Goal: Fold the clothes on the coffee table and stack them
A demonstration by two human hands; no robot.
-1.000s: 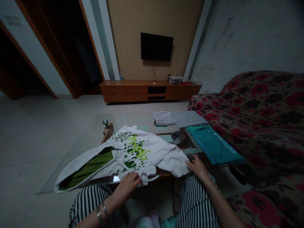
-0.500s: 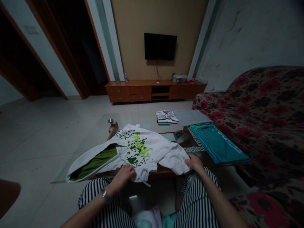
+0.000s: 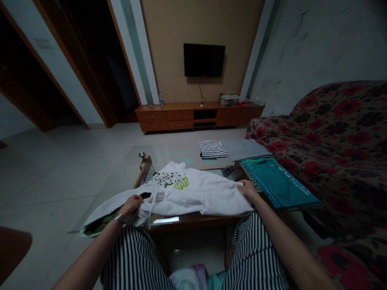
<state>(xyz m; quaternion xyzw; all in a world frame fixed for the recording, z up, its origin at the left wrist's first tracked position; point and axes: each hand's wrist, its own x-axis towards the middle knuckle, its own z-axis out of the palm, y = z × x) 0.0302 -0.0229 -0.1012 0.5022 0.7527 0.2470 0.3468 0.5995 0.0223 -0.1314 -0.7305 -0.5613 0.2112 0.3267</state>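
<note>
A white hoodie [image 3: 196, 193] with a green print lies across the glass-topped coffee table [image 3: 121, 165], its near side folded over so that only part of the print shows. Its hood [image 3: 105, 205], lined in green, stretches out to the left. My left hand [image 3: 133, 204], a bracelet on its wrist, pinches the fabric beside the hood opening. At the right end of the hoodie, my right hand [image 3: 248, 190] grips the edge of the cloth between thumb and fingers. A drawstring hangs near the table's front edge.
Folded teal clothes [image 3: 281, 183] lie on the table's right, with grey cloth [image 3: 246, 149] and a striped garment [image 3: 213, 149] behind. A metal knob [image 3: 142, 154] stands at the left. A floral sofa [image 3: 338, 125] flanks the right; more clothes [image 3: 190, 278] are between my knees.
The hoodie's near side has been folded away from me over the print. My left hand has moved left toward the hood, and my right hand slightly up with the cloth.
</note>
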